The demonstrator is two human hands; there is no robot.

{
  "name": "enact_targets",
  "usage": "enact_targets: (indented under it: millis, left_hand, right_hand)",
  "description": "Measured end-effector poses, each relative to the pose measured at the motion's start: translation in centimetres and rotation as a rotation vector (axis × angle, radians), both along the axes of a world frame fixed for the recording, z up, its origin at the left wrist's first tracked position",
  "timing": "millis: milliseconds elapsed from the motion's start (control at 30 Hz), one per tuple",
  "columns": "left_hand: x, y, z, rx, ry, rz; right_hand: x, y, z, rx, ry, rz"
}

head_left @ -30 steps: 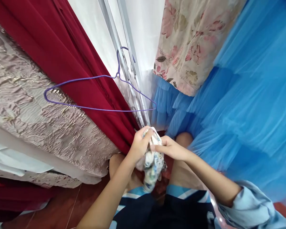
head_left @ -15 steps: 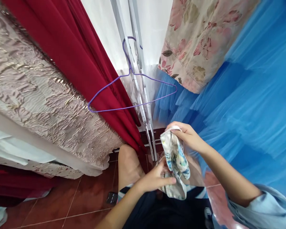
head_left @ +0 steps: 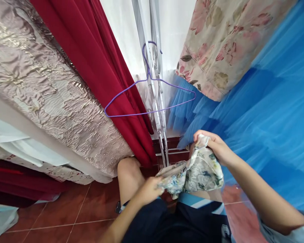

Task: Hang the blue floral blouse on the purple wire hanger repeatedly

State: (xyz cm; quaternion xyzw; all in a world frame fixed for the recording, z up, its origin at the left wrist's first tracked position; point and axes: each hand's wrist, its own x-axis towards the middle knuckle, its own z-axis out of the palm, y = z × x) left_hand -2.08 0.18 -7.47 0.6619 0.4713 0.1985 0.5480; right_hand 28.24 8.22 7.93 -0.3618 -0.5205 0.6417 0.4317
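Observation:
A small patterned garment (head_left: 204,168), off-white with blue, green and yellow marks, is stretched between my hands above my lap. My right hand (head_left: 215,146) is closed on its upper right end, with a bunch of cloth poking out past the thumb. My left hand (head_left: 150,190), a little blurred, grips the lower left end. The garment sags in folds between them; its exact kind is hard to make out. Beyond my hands a bare purple hanger (head_left: 131,115) hangs by its hook on a white metal rack (head_left: 155,98).
A red curtain-like cloth (head_left: 98,67) and pink embossed fabric (head_left: 73,111) hang at left. Floral cloth (head_left: 218,50) and blue tulle (head_left: 273,135) hang at right. A dark phone (head_left: 118,207) lies on the red tiled floor (head_left: 91,209) beside my leg.
My hands have moved apart, left hand leftward and right hand slightly rightward, spreading the garment that was bunched and hanging down. The view has shifted slightly; the hanger stays on the rack.

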Motion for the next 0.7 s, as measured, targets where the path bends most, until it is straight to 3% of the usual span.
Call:
enact_targets:
  millis: [100,167,267,333,467,567,700]
  left_hand:
    - [-7.0,3.8,5.1,0.404,0.263,-0.02]
    - [-11.5,6.6,9.7,0.625,0.487,0.061]
    - [-16.1,10.1,16.7,0.799,0.68,0.073]
    - [-17.5,11.8,20.5,0.883,0.725,0.142]
    - [-17.2,13.9,25.0,0.983,0.679,0.305]
    - [-14.9,14.8,26.4,1.035,0.531,0.337]
    - [-10.0,15.8,27.2,1.119,0.365,0.339]
  right_hand:
    - [0.9,1.6,-0.9,0.005,-0.071,0.01]
    - [0.1,2.8,-1.3,0.043,-0.109,0.073]
    - [-2.8,4.9,-1.1,0.186,-0.167,0.159]
    - [-4.9,6.7,-0.2,0.346,-0.219,0.118]
    - [-8.0,11.1,1.4,0.68,-0.341,-0.137]
    - [-9.1,13.2,1.4,0.73,-0.455,-0.135]
    - [-9.9,12.2,0.6,0.729,-0.411,-0.061]
